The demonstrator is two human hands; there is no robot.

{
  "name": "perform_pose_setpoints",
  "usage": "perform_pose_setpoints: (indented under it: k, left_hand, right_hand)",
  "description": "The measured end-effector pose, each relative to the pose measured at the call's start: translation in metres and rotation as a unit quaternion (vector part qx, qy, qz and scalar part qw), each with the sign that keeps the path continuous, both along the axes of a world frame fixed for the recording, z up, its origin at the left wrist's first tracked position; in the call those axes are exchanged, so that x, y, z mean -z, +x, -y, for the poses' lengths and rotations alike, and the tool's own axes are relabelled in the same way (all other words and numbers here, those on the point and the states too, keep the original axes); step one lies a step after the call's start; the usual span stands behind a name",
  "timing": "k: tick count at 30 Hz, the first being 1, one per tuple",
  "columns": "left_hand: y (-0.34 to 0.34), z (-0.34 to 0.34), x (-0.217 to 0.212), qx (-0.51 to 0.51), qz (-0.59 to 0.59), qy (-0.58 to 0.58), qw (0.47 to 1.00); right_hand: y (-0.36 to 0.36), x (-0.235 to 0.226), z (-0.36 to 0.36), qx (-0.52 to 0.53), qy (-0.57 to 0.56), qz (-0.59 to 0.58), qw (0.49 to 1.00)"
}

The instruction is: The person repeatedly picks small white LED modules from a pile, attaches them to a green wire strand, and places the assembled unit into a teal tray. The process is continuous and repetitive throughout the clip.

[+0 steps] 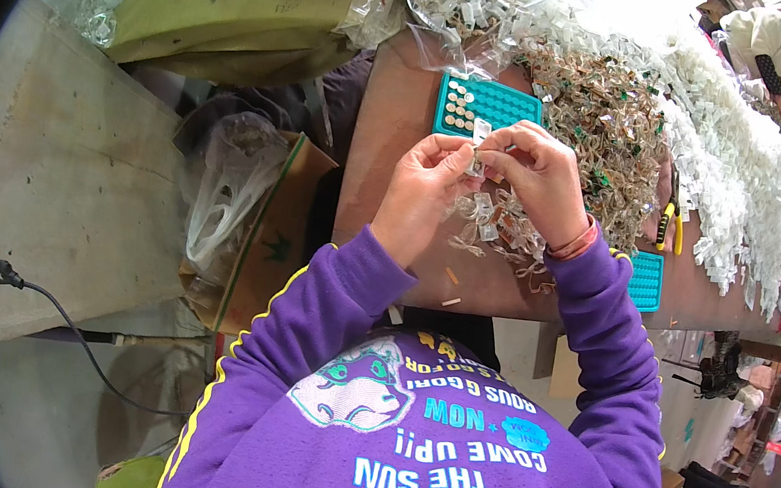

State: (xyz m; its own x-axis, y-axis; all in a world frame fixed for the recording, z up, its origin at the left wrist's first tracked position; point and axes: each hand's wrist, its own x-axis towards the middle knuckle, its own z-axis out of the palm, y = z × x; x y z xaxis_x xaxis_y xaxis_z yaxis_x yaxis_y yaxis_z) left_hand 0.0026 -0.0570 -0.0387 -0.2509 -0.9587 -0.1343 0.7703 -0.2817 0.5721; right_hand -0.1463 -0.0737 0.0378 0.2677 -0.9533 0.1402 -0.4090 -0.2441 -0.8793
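My left hand [428,184] and my right hand [544,174] meet over the table [378,182], fingertips pinched together. Between them is a small white-and-clear plastic piece [481,132], partly covered by my fingers. Just beyond lies a teal tray [512,107] with rows of small hollows. Several round, coin-like discs [460,106] fill its left side. A small heap of tan cords with clear tags [487,220] sits under and beside my right hand. Farther right spreads a larger pile of tan looped cords [604,109] with green bits.
Yellow-handled pliers [672,228] lie right of the cord pile, near a second teal tray [645,281]. A huge mound of clear plastic pieces [723,183] covers the far right. On the left stand a cardboard box [272,237] and a plastic bag [236,186]. Another person [761,45] is at far right.
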Motion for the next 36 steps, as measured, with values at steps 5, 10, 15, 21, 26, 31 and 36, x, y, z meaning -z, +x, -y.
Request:
perform_pose_setpoints:
  k: [5, 10, 15, 21, 26, 31, 36]
  left_hand:
    - [-0.002, 0.0, 0.0, -0.011, -0.115, 0.011, 0.993]
    - [-0.002, 0.0, -0.003, -0.012, -0.125, -0.02, 0.992]
    - [-0.001, -0.002, -0.003, 0.052, -0.141, -0.005, 0.989]
    - [-0.001, 0.001, -0.004, 0.131, -0.2, -0.018, 0.971]
    - [0.0, -0.001, -0.002, 0.109, -0.202, 0.032, 0.973]
    - [0.001, 0.002, 0.009, 0.142, -0.269, -0.005, 0.953]
    - [-0.003, 0.001, 0.011, 0.129, -0.232, 0.021, 0.964]
  right_hand:
    - [0.01, 0.018, -0.013, 0.043, -0.284, -0.11, 0.951]
    - [0.015, 0.022, -0.015, 0.044, -0.36, -0.091, 0.927]
    - [0.0, -0.009, -0.005, 0.081, 0.049, 0.128, 0.987]
    - [0.007, 0.001, -0.001, 0.081, -0.06, 0.007, 0.995]
    - [0.009, 0.012, -0.014, -0.012, -0.303, -0.096, 0.948]
    - [0.005, 0.012, -0.009, -0.073, -0.372, -0.164, 0.911]
    - [0.001, 0.013, -0.008, -0.068, -0.389, -0.2, 0.897]
